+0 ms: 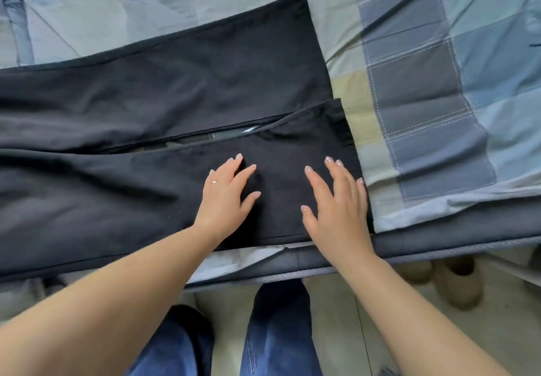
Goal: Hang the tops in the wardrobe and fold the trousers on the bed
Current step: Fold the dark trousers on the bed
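Black trousers (164,94) lie spread flat across the bed, the two legs running left to right with their hems at the right. A narrow gap between the legs shows the bedding. My left hand (227,197) lies flat on the near leg with its fingers straight and spread. My right hand (336,203) rests flat on the same leg close to the hem, fingers straight. Neither hand grips the cloth. No tops or wardrobe are in view.
The bed carries a blue, grey and pale green patchwork cover (439,89). Its front edge (439,247) runs along the lower right. Slippers (456,282) sit on the tiled floor under that edge. My legs in blue jeans (278,331) stand against the bed.
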A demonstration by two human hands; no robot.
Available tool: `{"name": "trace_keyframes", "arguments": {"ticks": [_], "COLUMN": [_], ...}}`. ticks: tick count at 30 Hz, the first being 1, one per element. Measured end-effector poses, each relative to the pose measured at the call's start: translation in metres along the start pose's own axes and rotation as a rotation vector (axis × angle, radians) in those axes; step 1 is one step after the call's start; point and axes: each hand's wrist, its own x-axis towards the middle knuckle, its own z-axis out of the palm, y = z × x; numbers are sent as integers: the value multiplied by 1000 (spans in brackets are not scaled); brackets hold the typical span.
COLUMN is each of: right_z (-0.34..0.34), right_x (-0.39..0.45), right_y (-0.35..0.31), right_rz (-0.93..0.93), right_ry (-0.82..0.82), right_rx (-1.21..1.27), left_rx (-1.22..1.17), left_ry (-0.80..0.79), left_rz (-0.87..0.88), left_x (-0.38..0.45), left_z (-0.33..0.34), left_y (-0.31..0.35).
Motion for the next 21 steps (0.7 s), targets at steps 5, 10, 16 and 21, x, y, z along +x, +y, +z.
{"name": "trace_keyframes", "arguments": {"ticks": [5,10,16,21], "right_z": [42,79,104,121], "right_x": [-4,-17,7,63], "right_y": [-73,-122,-198,-273], "right_rz": [-105,-143,-228,-231], "right_ry": [-265,-391,-401,-377], "right_rx": [37,-6,-75,-4], "left_rx": [-16,-95,-730,-840], "left_ry": [10,105,237,150], "left_rz": [-120,-218,-838,-954], "left_x": [-58,-99,-138,-160], "left_z": [-11,-44,-70,-59], "left_y": [-53,-115,-190,-218]}}
